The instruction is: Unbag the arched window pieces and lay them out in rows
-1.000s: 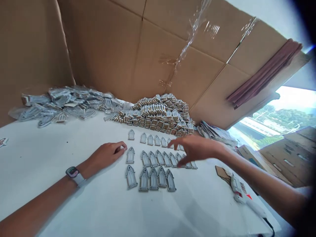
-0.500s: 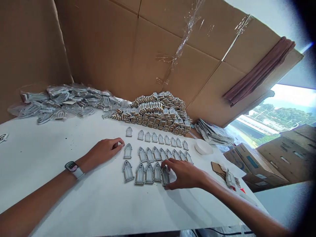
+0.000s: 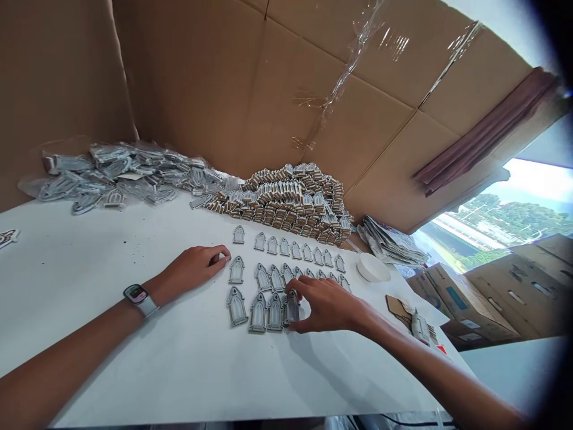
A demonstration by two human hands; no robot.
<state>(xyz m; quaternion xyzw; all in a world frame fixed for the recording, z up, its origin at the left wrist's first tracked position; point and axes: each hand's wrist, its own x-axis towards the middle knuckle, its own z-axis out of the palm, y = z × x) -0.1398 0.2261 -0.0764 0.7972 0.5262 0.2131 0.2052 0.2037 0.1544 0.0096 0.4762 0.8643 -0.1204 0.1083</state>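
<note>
My right hand (image 3: 324, 303) grips a small grey arch-shaped piece (image 3: 293, 309) by its top and bottom, between fingers and thumb. This piece overlaps the right end of the front row, partly covering the piece beneath. Beside it in that row lie similar arched pieces (image 3: 257, 313). Behind are a middle row (image 3: 262, 278), partly hidden by my right hand, and a back row (image 3: 295, 250). A separate column of arched pieces (image 3: 237, 306) stands to the left. My left hand (image 3: 192, 267) rests on the table near that column, its fingers curled in with nothing visible in them.
A large stacked heap of the pieces (image 3: 290, 200) rises at the back of the white table (image 3: 179, 364). Plastic-wrapped pieces (image 3: 120, 170) are piled at back left. On the right are a white round dish (image 3: 372, 267), folded papers (image 3: 389, 242) and a grey tool (image 3: 419, 327).
My right hand has moved left along the front row, carrying the end piece onto its neighbour. My left hand keeps its place by the left column; the camera view has shifted slightly.
</note>
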